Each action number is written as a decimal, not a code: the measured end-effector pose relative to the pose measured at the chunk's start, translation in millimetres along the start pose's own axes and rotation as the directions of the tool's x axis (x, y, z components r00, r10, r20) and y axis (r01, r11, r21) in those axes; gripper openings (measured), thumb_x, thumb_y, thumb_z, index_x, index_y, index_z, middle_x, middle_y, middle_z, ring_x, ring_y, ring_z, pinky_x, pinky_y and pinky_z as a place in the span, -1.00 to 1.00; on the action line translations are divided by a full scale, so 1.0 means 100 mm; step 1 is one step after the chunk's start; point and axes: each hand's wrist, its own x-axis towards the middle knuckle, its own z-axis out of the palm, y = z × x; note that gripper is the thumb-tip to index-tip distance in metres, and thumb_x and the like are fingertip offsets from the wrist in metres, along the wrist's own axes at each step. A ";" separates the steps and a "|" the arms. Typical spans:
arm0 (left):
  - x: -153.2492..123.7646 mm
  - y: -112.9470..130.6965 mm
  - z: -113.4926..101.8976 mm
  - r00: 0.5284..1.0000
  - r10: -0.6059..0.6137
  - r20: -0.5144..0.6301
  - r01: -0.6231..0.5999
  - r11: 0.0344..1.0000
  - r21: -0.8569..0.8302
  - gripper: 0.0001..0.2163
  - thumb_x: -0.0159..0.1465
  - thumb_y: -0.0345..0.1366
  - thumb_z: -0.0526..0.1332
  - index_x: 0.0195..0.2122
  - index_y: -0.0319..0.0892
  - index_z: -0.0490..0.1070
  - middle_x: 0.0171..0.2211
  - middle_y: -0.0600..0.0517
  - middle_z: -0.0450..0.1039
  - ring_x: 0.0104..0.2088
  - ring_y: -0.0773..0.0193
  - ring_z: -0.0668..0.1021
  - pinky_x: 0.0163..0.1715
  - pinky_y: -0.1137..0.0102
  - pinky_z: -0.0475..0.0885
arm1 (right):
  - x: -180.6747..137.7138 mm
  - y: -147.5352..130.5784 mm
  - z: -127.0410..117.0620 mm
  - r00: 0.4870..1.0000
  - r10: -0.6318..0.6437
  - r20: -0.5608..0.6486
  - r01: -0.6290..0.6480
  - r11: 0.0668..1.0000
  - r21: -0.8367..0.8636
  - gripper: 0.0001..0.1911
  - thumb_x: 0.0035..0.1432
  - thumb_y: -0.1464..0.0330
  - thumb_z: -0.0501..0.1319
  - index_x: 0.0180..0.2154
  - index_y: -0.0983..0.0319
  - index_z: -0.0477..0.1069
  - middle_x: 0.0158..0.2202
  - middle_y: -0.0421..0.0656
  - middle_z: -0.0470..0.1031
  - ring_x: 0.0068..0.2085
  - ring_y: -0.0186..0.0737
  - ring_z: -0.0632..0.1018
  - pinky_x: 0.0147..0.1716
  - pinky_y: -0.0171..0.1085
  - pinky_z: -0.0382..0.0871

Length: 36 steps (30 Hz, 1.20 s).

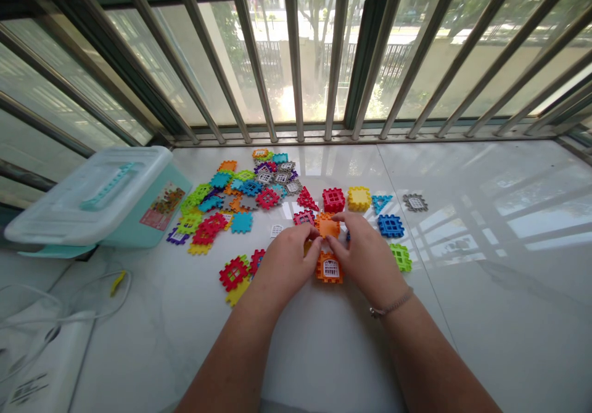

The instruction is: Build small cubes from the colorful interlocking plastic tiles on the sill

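Both hands meet at an orange square building tile (327,226) with toothed edges, in the middle of the white surface. From the left side my left hand (296,253) pinches it, thumb and forefinger at its lower left edge. My right hand (365,249) grips its right side, with the forefinger on the top corner and the thumb at the lower edge. Just below stands an orange tile with a white lattice window (330,269), between the two hands. A red-pink tile (304,217) touches or lies close behind the upper left corner. My fingers partly hide the contact points.
A heap of mixed coloured tiles (250,186) spreads at the back left. A red cube (333,200), a yellow block (359,198), a blue tile (391,225) and a green tile (401,257) lie nearby. A lidded teal box (139,209) stands left; metal bars (296,61) line the window.
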 end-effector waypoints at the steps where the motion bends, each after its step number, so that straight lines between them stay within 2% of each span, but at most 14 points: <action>1: 0.00 0.00 0.00 1.000 0.004 -0.001 -0.004 1.000 0.004 -0.84 0.47 -0.27 0.20 -0.11 -0.07 0.60 -0.11 -0.06 0.70 -0.07 0.03 0.68 -0.09 0.22 0.50 | 0.00 -0.01 0.00 1.000 0.000 -0.001 0.000 1.000 0.000 -0.66 0.34 0.33 0.29 0.12 0.17 0.49 0.14 0.05 0.62 0.13 0.15 0.66 0.05 0.04 0.60; 16: -0.01 -0.01 0.01 1.000 0.025 0.003 -0.025 0.999 0.025 -0.83 0.47 -0.25 0.21 -0.11 -0.06 0.61 -0.12 -0.08 0.69 -0.07 0.02 0.68 -0.10 0.23 0.53 | 0.00 -0.04 -0.01 1.000 -0.010 0.017 0.010 1.000 0.018 -0.70 0.38 0.29 0.28 0.11 0.18 0.48 0.12 0.05 0.60 0.13 0.14 0.64 0.12 0.08 0.58; 29: -0.01 -0.01 0.02 1.000 0.021 0.013 -0.021 0.999 0.026 -0.83 0.48 -0.24 0.20 -0.11 -0.07 0.60 -0.12 -0.08 0.68 -0.08 0.01 0.67 -0.08 0.21 0.51 | -0.01 -0.05 -0.02 1.000 -0.007 0.029 0.005 0.999 0.038 -0.72 0.39 0.32 0.29 0.10 0.18 0.46 0.13 0.04 0.60 0.17 0.13 0.62 0.26 0.12 0.50; 36: -0.01 -0.01 0.01 1.000 0.014 0.028 -0.015 0.999 0.033 -0.84 0.47 -0.25 0.20 -0.10 -0.07 0.60 -0.11 -0.08 0.68 -0.06 0.00 0.66 -0.07 0.20 0.50 | 0.00 -0.06 -0.02 0.999 0.001 0.039 -0.002 1.000 0.028 -0.72 0.39 0.34 0.31 0.10 0.22 0.48 0.12 0.04 0.59 0.17 0.12 0.62 0.24 0.10 0.51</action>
